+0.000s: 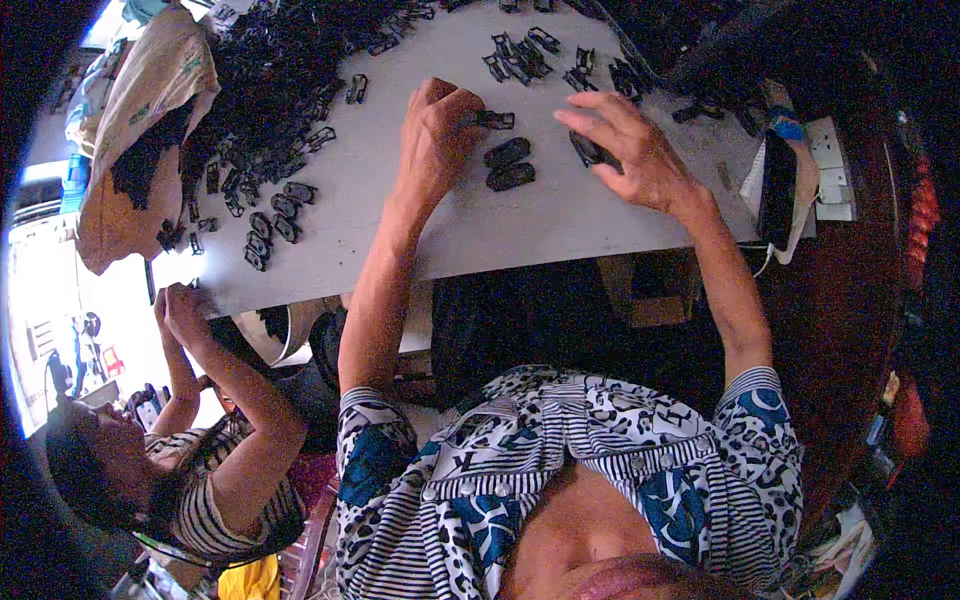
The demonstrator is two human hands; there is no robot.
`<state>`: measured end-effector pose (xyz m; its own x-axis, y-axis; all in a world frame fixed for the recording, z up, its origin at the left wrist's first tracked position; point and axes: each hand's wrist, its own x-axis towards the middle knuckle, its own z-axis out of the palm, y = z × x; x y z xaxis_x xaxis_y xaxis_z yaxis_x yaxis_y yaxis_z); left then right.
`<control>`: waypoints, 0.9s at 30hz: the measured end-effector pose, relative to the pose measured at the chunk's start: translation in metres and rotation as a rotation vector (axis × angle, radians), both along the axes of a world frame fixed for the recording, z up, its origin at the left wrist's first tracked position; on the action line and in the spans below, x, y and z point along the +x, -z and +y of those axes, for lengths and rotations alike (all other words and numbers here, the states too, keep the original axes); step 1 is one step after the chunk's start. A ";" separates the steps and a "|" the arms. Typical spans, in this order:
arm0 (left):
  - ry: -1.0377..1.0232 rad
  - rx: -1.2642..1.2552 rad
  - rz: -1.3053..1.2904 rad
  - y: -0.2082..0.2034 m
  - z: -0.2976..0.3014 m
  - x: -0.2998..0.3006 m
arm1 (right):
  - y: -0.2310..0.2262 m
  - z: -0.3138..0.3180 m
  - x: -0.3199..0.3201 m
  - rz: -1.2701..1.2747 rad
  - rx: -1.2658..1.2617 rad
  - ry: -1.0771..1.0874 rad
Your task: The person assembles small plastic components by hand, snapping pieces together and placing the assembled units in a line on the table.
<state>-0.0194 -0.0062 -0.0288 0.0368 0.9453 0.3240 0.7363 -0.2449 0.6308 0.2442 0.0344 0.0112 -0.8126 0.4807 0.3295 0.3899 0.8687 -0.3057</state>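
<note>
My left hand (440, 125) is closed, its fingertips pinching one end of a small black frame-shaped plastic part (496, 120) over the table. Just below that part, two black oval plastic parts (510, 165) lie one above the other. To the right, my right hand (635, 150) is open, fingers stretched out and thumb apart. Another dark oval part (588, 150) shows between its fingers and thumb, partly hidden by the fingers; whether it touches the hand I cannot tell.
A large heap of black parts (280, 70) covers the table's (380, 220) far left. Small groups (520, 58) lie at the back. A sack (150, 140) hangs at the left edge, and a dark device with a white cable (778, 190) stands at the right. A co-worker (220, 440) works at lower left.
</note>
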 end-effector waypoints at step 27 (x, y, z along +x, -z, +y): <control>0.020 0.051 -0.171 0.003 0.005 0.022 | 0.006 0.017 -0.059 0.070 -0.054 0.045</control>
